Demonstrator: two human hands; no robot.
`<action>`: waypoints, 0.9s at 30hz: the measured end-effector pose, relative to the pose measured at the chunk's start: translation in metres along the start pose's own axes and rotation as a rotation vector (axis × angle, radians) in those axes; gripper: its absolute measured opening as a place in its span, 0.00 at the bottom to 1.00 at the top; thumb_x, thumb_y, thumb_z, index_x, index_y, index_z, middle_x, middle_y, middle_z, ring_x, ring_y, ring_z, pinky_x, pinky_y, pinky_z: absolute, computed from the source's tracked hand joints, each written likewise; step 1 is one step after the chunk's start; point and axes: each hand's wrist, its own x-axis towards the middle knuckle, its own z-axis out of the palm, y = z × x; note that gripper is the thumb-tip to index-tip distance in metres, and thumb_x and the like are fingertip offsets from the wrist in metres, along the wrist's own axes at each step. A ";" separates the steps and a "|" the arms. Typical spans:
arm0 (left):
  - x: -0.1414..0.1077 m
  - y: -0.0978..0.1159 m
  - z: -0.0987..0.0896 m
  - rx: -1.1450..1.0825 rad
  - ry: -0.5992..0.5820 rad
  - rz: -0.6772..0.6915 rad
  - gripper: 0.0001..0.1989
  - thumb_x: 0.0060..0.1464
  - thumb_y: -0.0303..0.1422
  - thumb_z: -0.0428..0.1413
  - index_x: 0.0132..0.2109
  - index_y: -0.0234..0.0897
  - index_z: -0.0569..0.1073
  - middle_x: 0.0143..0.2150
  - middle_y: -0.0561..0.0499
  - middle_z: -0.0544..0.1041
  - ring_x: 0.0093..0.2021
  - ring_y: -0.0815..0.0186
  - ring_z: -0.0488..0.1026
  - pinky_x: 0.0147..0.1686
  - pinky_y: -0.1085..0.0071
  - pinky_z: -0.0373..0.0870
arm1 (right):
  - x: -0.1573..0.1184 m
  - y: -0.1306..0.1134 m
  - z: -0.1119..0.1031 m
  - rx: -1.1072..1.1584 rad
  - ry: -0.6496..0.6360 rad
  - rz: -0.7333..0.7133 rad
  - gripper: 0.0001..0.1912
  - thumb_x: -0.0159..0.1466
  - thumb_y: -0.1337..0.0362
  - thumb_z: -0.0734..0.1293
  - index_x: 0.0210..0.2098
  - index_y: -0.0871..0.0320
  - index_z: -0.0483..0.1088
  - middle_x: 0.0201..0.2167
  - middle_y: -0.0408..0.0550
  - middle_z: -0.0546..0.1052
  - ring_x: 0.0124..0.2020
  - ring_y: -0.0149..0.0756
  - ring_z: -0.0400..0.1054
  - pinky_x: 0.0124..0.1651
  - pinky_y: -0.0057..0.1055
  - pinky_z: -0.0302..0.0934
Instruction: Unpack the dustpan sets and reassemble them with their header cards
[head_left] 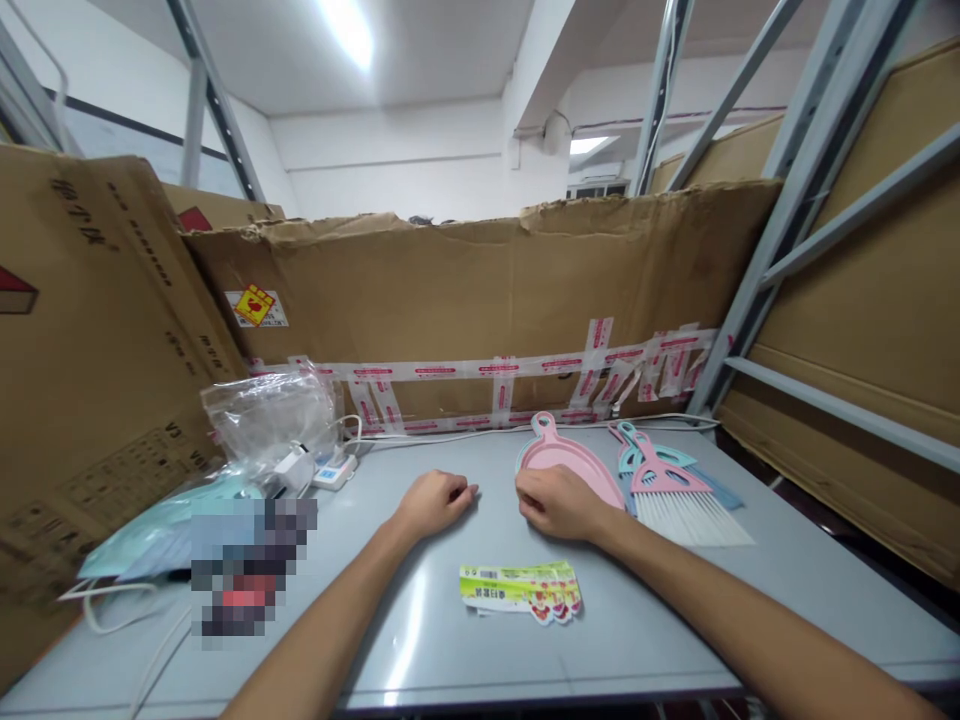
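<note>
My left hand (pixel 435 503) rests on the grey tabletop, its fingers curled in and nothing seen in them. To its right, my right hand (pixel 562 502) is closed in a loose fist in front of a pink dustpan (pixel 581 462), partly covering it; whether they touch I cannot tell. Something pale green shows at that dustpan's left edge. Right of it lie small hand brushes: a pink brush (pixel 664 473) with white bristles over a turquoise brush (pixel 651 458) with blue bristles. Between my forearms lies a small fanned stack of green and white printed labels (pixel 517 588).
A clear plastic bag (pixel 274 410), a white power strip (pixel 334 472) and light blue bags (pixel 172 525) lie at the left, beside a blurred-out patch. Cardboard (pixel 465 300) walls the back; a metal rack post (pixel 780 210) stands at the right. A white cable runs along the back edge.
</note>
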 end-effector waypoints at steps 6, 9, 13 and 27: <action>-0.001 -0.001 0.000 -0.050 0.014 0.004 0.26 0.74 0.48 0.49 0.28 0.41 0.72 0.25 0.49 0.73 0.27 0.63 0.61 0.33 0.63 0.48 | -0.001 0.020 -0.006 -0.082 0.067 0.057 0.10 0.65 0.71 0.66 0.30 0.53 0.63 0.27 0.44 0.75 0.28 0.36 0.61 0.36 0.35 0.46; -0.002 -0.001 -0.002 -0.064 0.022 0.013 0.26 0.74 0.48 0.48 0.28 0.41 0.70 0.25 0.51 0.71 0.27 0.64 0.60 0.33 0.63 0.49 | -0.004 0.042 -0.025 -0.195 0.111 0.147 0.10 0.67 0.69 0.65 0.30 0.53 0.64 0.29 0.46 0.77 0.30 0.38 0.63 0.37 0.36 0.47; -0.002 -0.001 -0.002 -0.080 0.023 0.014 0.26 0.74 0.48 0.48 0.28 0.41 0.70 0.24 0.51 0.71 0.27 0.64 0.60 0.33 0.64 0.49 | -0.018 0.079 -0.059 -0.398 0.215 0.507 0.09 0.69 0.66 0.64 0.32 0.53 0.66 0.31 0.49 0.79 0.31 0.40 0.66 0.37 0.37 0.45; -0.002 0.000 -0.005 -0.075 0.012 0.009 0.26 0.73 0.48 0.48 0.28 0.41 0.69 0.25 0.51 0.71 0.27 0.64 0.60 0.33 0.64 0.50 | -0.032 0.094 -0.073 -0.233 -0.154 0.539 0.25 0.75 0.42 0.67 0.31 0.53 0.70 0.29 0.47 0.79 0.30 0.38 0.67 0.33 0.35 0.43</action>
